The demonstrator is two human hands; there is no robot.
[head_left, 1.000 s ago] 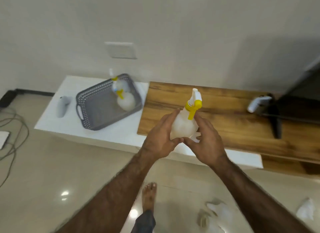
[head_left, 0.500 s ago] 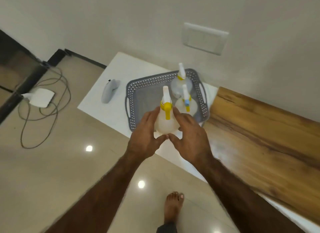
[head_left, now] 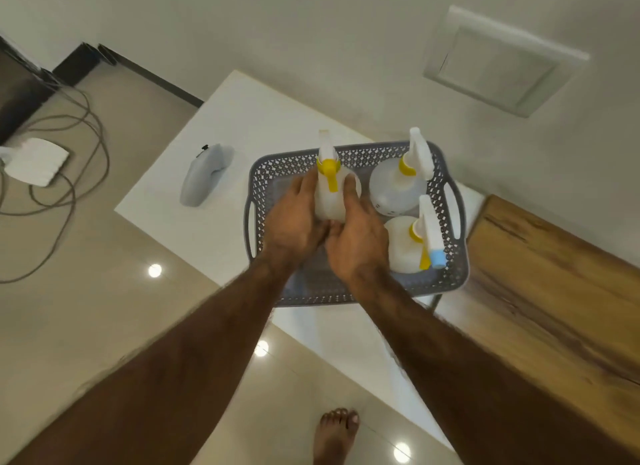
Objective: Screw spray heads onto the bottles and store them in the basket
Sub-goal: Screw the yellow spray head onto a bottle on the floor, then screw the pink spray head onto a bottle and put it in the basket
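Observation:
A grey perforated basket (head_left: 360,153) sits on the white counter (head_left: 256,118). Inside its left half stands an upright translucent spray bottle (head_left: 329,194) with a white and yellow spray head, clasped from both sides by my left hand (head_left: 294,222) and my right hand (head_left: 356,239). Whether its base touches the basket floor is hidden by my hands. Two more capped bottles stand in the right half: one at the back (head_left: 398,187), and a nearer one (head_left: 408,243) whose nozzle has a blue tip.
A pale grey handheld device (head_left: 204,175) lies on the counter left of the basket. A wooden top (head_left: 554,274) adjoins the counter on the right. Cables and a white box (head_left: 36,161) lie on the floor at left. My bare foot (head_left: 334,437) is below.
Both hands have carried the bottle left from the wooden top and down into the basket's left half. The view has swung left and closer to the basket.

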